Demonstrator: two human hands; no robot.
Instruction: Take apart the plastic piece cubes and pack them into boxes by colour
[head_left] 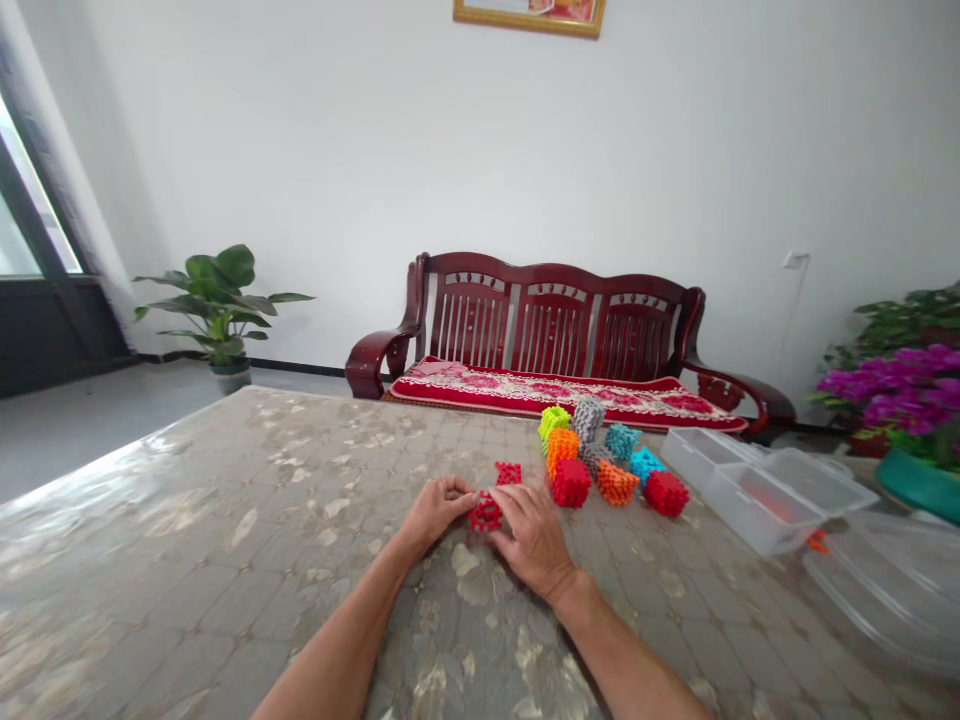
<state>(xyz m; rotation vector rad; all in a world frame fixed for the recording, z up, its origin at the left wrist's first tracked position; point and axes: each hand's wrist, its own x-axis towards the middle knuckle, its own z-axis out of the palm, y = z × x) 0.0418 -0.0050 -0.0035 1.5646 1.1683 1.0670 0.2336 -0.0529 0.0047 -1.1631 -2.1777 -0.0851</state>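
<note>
Both my hands meet on a red lattice piece (485,513) lying on the marbled table (225,560). My left hand (435,510) pinches its left side with curled fingers. My right hand (534,540) grips its right side, fingers bent over it. A second flat red lattice piece (508,473) lies just beyond them. To the right stands a cluster of assembled lattice cubes: red (571,483), orange (617,483), another red (666,493), blue (645,463), grey (589,418) and green (553,421).
Clear plastic boxes (757,500) and a lid (885,590) sit at the table's right. A dark wooden bench (555,320) with a red cushion stands behind the table. A potted plant (221,300) is at the back left, purple flowers (900,380) at the right.
</note>
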